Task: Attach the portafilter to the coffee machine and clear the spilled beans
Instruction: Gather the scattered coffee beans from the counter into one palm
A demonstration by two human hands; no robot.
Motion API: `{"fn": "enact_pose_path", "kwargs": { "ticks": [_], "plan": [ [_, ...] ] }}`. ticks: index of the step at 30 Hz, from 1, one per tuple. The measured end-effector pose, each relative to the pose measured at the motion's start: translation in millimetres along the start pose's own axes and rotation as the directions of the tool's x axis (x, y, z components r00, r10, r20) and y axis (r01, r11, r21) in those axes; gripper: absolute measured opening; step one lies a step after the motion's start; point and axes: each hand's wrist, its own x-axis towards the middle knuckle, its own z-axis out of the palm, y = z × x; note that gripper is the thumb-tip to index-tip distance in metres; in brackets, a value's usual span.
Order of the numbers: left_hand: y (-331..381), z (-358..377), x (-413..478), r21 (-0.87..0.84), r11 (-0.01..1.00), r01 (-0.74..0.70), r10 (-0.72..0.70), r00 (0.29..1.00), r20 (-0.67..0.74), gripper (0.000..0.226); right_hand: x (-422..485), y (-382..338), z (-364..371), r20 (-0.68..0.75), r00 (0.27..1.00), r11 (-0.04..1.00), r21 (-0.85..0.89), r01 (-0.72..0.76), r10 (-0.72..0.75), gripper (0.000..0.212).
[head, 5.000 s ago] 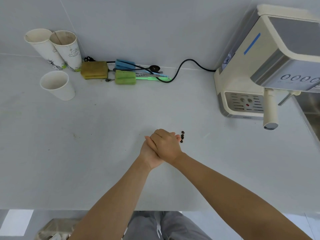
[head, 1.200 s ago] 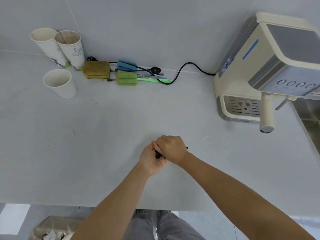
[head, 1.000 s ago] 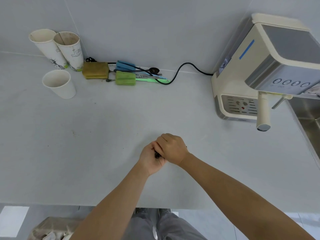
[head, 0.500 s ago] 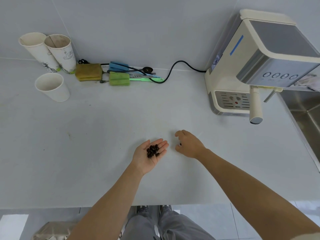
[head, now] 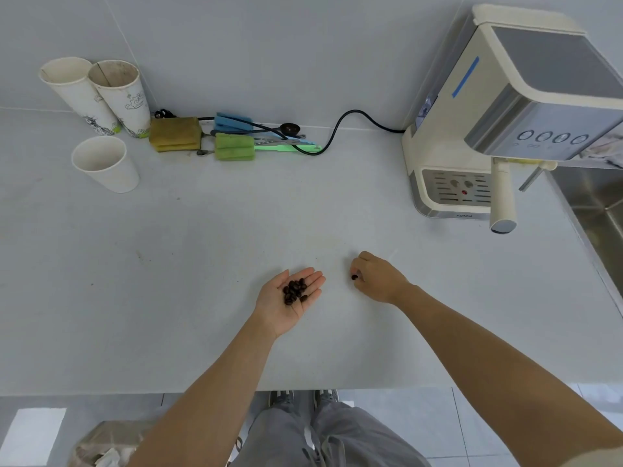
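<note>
My left hand [head: 286,308] lies palm up on the white counter [head: 202,247], cupping several dark coffee beans [head: 295,291]. A short way to its right, my right hand [head: 379,281] rests on the counter with its fingertips pinched on a single coffee bean [head: 354,277]. The cream coffee machine [head: 499,112] stands at the back right, and the portafilter handle [head: 502,197] sticks out toward me from under its front.
Three paper cups [head: 104,163] stand at the back left. Sponges [head: 175,133], brushes and a black power cord [head: 344,123] lie along the wall. A steel sink [head: 600,203] is at the right edge. A bin with a bag [head: 108,446] sits on the floor below.
My hands were clasped together over the beans; they have come apart. The left palm now lies open with the beans in it, and the right has closed its fingertips on a bean.
</note>
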Motion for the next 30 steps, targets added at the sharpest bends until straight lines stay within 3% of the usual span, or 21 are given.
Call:
{"fn": "enact_pose_path", "kwargs": {
  "ticks": [7, 17, 24, 30],
  "plan": [
    [-4.8, 1.1, -1.2, 0.005, 1.000, 0.013, -0.013, 1.000, 0.001, 0.048, -8.2, 8.2, -3.3, 0.127, 0.989, 0.997, 0.015, 0.072, -0.073, 0.033],
    [-12.8, 7.5, 0.5, 0.045, 0.998, 0.043, -0.043, 0.999, 0.010, 0.047, -14.3, 11.9, 1.7, 0.145, 0.982, 0.992, -0.016, 0.122, -0.119, 0.017],
    [-16.8, 8.4, 1.9, 0.062, 0.996, 0.058, -0.059, 0.998, 0.010, 0.046, -20.6, 23.1, 0.5, 0.151, 0.988, 0.998, 0.046, 0.037, -0.043, 0.032],
    [-17.8, 10.8, 2.1, 0.071, 0.996, 0.060, -0.061, 0.998, 0.012, 0.045, -24.6, 31.8, -8.1, 0.041, 0.998, 0.984, 0.169, -0.063, 0.057, 0.038]
  ]
}}
